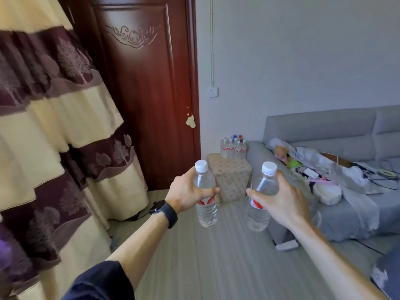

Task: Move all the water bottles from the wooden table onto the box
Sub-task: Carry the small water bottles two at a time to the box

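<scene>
My left hand (186,192) grips a clear water bottle (205,210) with a white cap and a red-and-white label, held upright in mid-air. My right hand (283,198) grips a second, similar water bottle (258,213), tilted slightly. Beyond both hands stands a beige patterned box (230,176) on the floor between the door and the sofa. Several water bottles (233,148) with white, red and blue caps stand on the box's far part. The wooden table is out of view.
A dark red wooden door (140,83) is ahead on the left, with a cream and maroon curtain (43,126) beside it. A grey sofa (346,169) piled with clothes, cables and a white bowl fills the right. Striped flooring (216,256) lies below my arms.
</scene>
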{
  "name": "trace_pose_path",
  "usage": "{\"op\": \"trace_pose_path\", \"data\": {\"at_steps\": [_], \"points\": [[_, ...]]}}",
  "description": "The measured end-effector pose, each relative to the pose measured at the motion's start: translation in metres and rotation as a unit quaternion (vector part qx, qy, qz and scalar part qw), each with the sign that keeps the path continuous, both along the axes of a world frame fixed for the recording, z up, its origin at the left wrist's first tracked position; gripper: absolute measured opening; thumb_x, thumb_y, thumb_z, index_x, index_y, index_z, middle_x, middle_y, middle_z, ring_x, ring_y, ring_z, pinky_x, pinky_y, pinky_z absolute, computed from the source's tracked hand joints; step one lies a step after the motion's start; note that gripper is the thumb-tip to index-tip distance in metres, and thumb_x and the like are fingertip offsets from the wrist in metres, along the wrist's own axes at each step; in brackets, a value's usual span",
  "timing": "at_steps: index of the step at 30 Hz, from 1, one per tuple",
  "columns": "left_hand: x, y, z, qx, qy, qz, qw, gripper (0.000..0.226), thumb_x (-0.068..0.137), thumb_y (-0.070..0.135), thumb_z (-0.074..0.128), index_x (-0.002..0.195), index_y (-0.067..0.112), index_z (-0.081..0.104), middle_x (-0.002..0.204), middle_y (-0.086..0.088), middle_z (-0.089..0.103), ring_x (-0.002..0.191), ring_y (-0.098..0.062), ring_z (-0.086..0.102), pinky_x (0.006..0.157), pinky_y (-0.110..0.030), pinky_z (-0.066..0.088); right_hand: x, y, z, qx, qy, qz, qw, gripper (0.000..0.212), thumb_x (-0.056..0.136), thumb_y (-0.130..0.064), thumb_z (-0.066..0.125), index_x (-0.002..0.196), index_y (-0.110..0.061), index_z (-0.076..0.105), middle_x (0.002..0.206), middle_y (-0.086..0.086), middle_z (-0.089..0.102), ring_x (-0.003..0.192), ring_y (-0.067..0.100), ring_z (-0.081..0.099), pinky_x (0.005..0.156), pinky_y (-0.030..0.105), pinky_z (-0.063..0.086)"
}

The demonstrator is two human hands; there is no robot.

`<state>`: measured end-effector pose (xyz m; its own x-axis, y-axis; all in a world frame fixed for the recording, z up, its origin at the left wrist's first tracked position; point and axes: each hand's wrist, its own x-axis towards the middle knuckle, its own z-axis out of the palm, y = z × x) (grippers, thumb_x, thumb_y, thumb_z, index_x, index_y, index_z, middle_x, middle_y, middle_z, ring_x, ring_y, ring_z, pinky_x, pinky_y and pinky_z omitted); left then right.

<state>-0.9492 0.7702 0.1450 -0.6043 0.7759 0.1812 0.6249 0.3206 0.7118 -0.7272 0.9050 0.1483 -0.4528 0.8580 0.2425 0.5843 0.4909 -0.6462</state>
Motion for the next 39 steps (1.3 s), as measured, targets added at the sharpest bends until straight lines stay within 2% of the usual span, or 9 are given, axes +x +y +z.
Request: {"op": "trace_pose_path", "data": {"at_steps": [3,7,14,18,22,25,29,34,39], "points": [[-0.035,0.055,-0.010,-0.014,0.003,-0.002,1.000,0.063,0.060,0.074,0.076,0.110,0.040,0.056,0.093,0.017,0.066,0.091,-0.007,0.064,0.080,-0.030,0.056,-0.037,0.055,-0.010,-0.010,-0.014,0.010,1.000,0.059,0.065,-0.075,0.070,0.103,-0.041,0.040,0.081,-0.004,0.062,0.091,0.033,0.063,0.070,0.036,0.050],[-0.082,0.136,-0.015,-0.029,0.007,-0.002,1.000,0.064,0.061,0.072,0.077,0.111,0.040,0.055,0.093,0.014,0.065,0.088,-0.007,0.063,0.077,-0.029,0.056,-0.088,0.138,-0.022,-0.022,-0.012,0.021,0.999,0.066,0.059,-0.081,0.065,0.106,-0.041,0.042,0.091,-0.003,0.067,0.093,0.033,0.064,0.075,0.038,0.054],[-0.165,0.265,-0.020,-0.040,-0.016,0.024,0.999,0.062,0.059,0.072,0.078,0.107,0.039,0.056,0.093,0.015,0.065,0.088,-0.006,0.063,0.072,-0.022,0.051,-0.179,0.275,-0.020,-0.033,-0.027,0.035,0.998,0.061,0.059,-0.078,0.067,0.098,-0.044,0.036,0.087,-0.004,0.067,0.090,0.033,0.065,0.074,0.039,0.054],[-0.211,0.327,-0.030,-0.058,-0.037,0.014,0.998,0.061,0.059,0.073,0.078,0.105,0.039,0.055,0.091,0.016,0.065,0.078,-0.001,0.065,0.063,-0.015,0.048,-0.227,0.336,-0.029,-0.052,-0.034,0.042,0.997,0.059,0.061,-0.076,0.070,0.098,-0.044,0.038,0.078,-0.007,0.063,0.083,0.033,0.062,0.064,0.035,0.047],[-0.267,0.396,-0.052,-0.071,-0.043,0.004,0.996,0.069,0.054,0.076,0.077,0.110,0.042,0.056,0.094,0.013,0.068,0.084,-0.005,0.066,0.073,-0.024,0.056,-0.281,0.397,-0.043,-0.063,-0.055,0.033,0.996,0.060,0.061,-0.075,0.071,0.100,-0.041,0.041,0.074,-0.007,0.061,0.083,0.032,0.062,0.063,0.034,0.044],[-0.309,0.445,-0.067,-0.073,-0.055,-0.007,0.996,0.071,0.056,0.072,0.079,0.115,0.041,0.055,0.097,0.013,0.068,0.083,-0.002,0.067,0.073,-0.021,0.056,-0.322,0.438,-0.053,-0.074,-0.057,0.017,0.995,0.059,0.062,-0.069,0.075,0.100,-0.039,0.041,0.075,-0.006,0.058,0.087,0.034,0.062,0.064,0.036,0.046],[-0.358,0.505,-0.087,-0.081,-0.059,-0.019,0.995,0.080,0.052,0.078,0.076,0.121,0.045,0.052,0.100,0.013,0.069,0.094,-0.010,0.066,0.084,-0.033,0.057,-0.362,0.488,-0.067,-0.100,-0.052,-0.003,0.994,0.057,0.063,-0.067,0.077,0.099,-0.041,0.041,0.071,-0.014,0.053,0.092,0.034,0.062,0.066,0.035,0.043],[-0.402,0.579,-0.114,-0.113,-0.068,-0.032,0.991,0.093,0.049,0.082,0.073,0.129,0.041,0.050,0.106,0.011,0.068,0.097,-0.013,0.065,0.084,-0.035,0.057,-0.398,0.552,-0.095,-0.115,-0.064,-0.011,0.991,0.063,0.064,-0.074,0.073,0.106,-0.037,0.045,0.094,-0.002,0.067,0.097,0.033,0.064,0.075,0.038,0.051],[-0.435,0.649,-0.144,-0.141,-0.102,-0.041,0.984,0.085,0.057,0.071,0.080,0.129,0.035,0.052,0.109,0.012,0.067,0.100,-0.011,0.064,0.088,-0.032,0.056,-0.435,0.623,-0.126,-0.157,-0.089,-0.006,0.983,0.062,0.060,-0.077,0.068,0.100,-0.038,0.041,0.092,-0.001,0.066,0.090,0.032,0.064,0.074,0.040,0.053]]}}
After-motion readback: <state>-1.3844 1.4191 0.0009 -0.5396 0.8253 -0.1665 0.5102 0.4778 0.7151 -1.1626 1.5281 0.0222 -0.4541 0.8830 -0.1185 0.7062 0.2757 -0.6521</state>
